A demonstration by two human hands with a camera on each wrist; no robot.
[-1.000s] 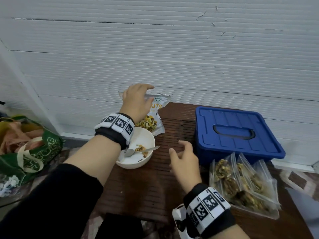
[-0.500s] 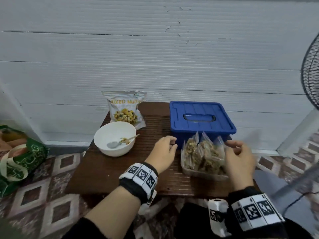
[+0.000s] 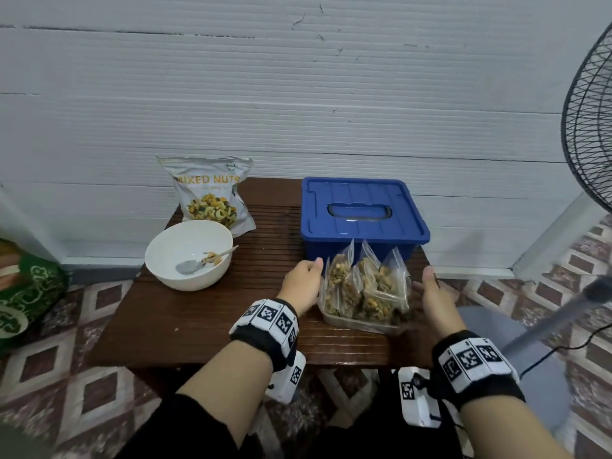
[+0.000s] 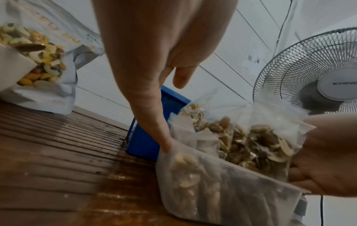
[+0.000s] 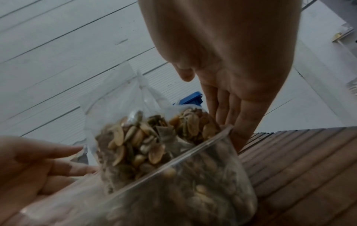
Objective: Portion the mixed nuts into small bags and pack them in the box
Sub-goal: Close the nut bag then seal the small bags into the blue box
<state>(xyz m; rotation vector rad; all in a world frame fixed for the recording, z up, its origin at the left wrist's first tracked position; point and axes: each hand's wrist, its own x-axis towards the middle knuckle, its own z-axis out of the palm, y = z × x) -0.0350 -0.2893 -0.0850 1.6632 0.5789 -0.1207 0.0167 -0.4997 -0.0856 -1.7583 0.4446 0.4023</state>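
Clear tray (image 3: 356,323) of filled nut bags (image 3: 366,286): between my hands, before the closed blue box (image 3: 361,215). My left hand (image 3: 303,283) and right hand (image 3: 435,298), fingers straight, flank its sides. Bowl (image 3: 188,255) left of my left hand.

Two bare forearms extend from black sleeves pushed up near the elbows. The left hand (image 3: 302,284) and the right hand (image 3: 436,298) are ungloved. Each wrist wears a black band wrapped with white square tiles printed with black-and-white codes, plus a small white camera box underneath.
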